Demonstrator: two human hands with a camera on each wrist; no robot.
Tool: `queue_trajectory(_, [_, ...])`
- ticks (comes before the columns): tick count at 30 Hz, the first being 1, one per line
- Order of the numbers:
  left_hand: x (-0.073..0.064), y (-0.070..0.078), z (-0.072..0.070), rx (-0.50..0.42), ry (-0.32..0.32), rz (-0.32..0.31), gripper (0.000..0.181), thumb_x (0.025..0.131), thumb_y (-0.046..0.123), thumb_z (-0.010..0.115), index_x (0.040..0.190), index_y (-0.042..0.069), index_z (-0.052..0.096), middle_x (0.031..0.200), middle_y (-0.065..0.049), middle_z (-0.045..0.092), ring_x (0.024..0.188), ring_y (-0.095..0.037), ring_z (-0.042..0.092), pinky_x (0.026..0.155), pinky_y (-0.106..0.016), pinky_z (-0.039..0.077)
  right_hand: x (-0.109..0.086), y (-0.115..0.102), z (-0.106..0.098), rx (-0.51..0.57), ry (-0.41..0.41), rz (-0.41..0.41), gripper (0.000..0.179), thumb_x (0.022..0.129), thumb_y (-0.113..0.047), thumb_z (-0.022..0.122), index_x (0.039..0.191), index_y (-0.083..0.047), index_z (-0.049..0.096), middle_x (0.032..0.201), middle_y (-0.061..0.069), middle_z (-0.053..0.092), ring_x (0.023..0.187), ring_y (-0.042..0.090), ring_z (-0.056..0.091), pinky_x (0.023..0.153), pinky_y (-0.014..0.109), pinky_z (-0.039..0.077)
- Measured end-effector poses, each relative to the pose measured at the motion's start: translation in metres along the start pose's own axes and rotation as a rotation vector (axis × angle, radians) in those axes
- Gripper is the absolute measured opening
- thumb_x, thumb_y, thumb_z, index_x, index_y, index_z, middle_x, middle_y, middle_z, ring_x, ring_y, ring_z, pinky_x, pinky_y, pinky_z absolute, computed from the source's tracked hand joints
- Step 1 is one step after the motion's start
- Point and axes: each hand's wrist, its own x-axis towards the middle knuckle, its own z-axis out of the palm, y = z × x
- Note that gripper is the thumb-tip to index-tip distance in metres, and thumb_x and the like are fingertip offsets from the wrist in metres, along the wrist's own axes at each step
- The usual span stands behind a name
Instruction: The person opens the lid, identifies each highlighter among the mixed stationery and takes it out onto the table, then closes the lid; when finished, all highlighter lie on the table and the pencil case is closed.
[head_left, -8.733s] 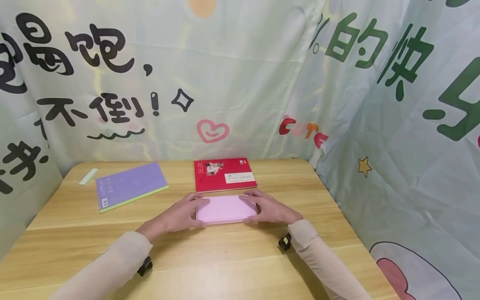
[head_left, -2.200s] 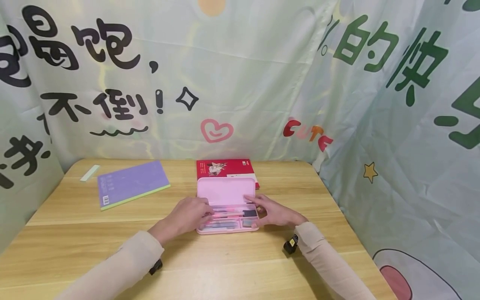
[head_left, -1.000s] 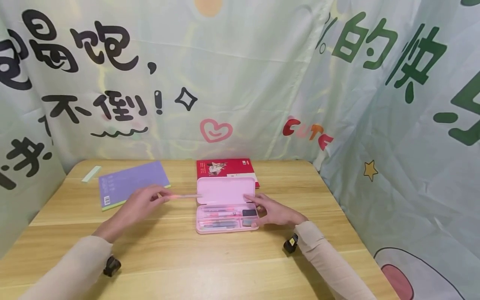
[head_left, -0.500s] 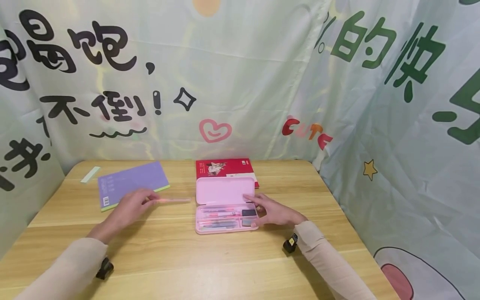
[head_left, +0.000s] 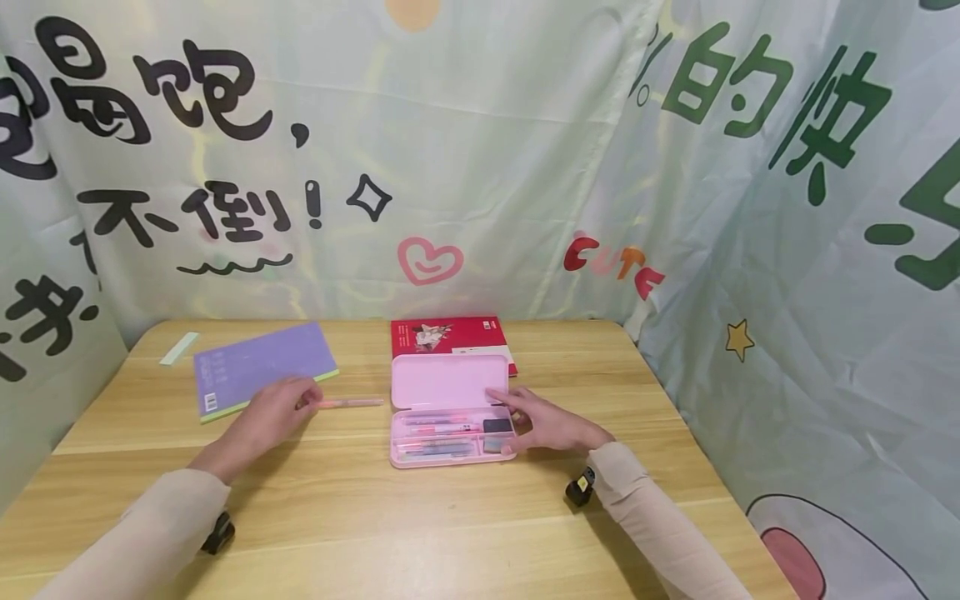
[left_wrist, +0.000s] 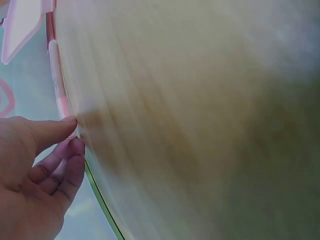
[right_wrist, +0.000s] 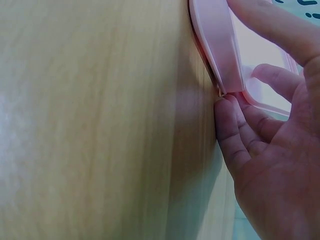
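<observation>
Pinching one slim pen (head_left: 350, 403) in left hand (head_left: 272, 414), gripping right end of smooth, rectangular pencil case (head_left: 448, 382) in right hand (head_left: 546, 421).

The pink case (head_left: 450, 464), closed at first, now stands open: its lid (head_left: 448, 382) has swung toward 12 o'clock, hiding part of the red notebook (head_left: 483, 335), and pens (head_left: 438, 450) show inside. The left hand (head_left: 273, 412) has moved off to the case's 9 o'clock side, now pinching a pink pen (head_left: 356, 402), which has shifted toward 9 o'clock within the last second.
</observation>
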Motion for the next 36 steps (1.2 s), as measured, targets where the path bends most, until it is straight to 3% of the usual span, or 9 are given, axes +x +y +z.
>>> queue_trajectory(18, [-0.001,0.002,-0.003,0.014,-0.003,0.0,0.01,0.099,0.001,0.076,0.108,0.005,0.075,0.103,-0.011,0.075,0.097,-0.032,0.072,0.086,-0.055,0.062,0.001,0.001,0.0,0.004,0.001,-0.001,0.098,0.091,-0.036,0.089,0.172,-0.036,0.033,0.155,0.01,0.044,0.135,0.029,0.052,0.119,0.052,0.047])
queue_trajectory(26, [-0.001,0.003,-0.006,0.006,-0.01,-0.019,0.016,0.1,0.007,0.077,0.115,0.003,0.075,0.108,-0.013,0.076,0.101,-0.035,0.072,0.088,-0.057,0.061,0.001,0.001,0.0,0.009,0.001,0.006,0.098,0.092,-0.036,0.089,0.172,-0.037,0.033,0.156,0.011,0.043,0.136,0.029,0.052,0.119,0.052,0.047])
queue_trajectory(32, [0.001,0.012,-0.011,-0.011,0.003,-0.007,0.022,0.101,0.01,0.077,0.122,0.002,0.074,0.117,-0.019,0.076,0.102,-0.036,0.073,0.089,-0.057,0.061,0.0,0.0,-0.001,0.006,0.003,-0.003,0.098,0.091,-0.037,0.089,0.172,-0.035,0.033,0.156,0.011,0.043,0.136,0.03,0.051,0.119,0.053,0.046])
queue_trajectory(36, [0.002,0.029,-0.012,-0.026,0.016,0.026,0.02,0.101,0.011,0.077,0.119,0.003,0.075,0.117,-0.017,0.077,0.091,-0.026,0.073,0.081,-0.049,0.063,-0.001,0.001,-0.002,-0.019,0.0,-0.026,0.099,0.092,-0.037,0.089,0.173,-0.032,0.032,0.154,0.012,0.044,0.134,0.029,0.05,0.117,0.052,0.047])
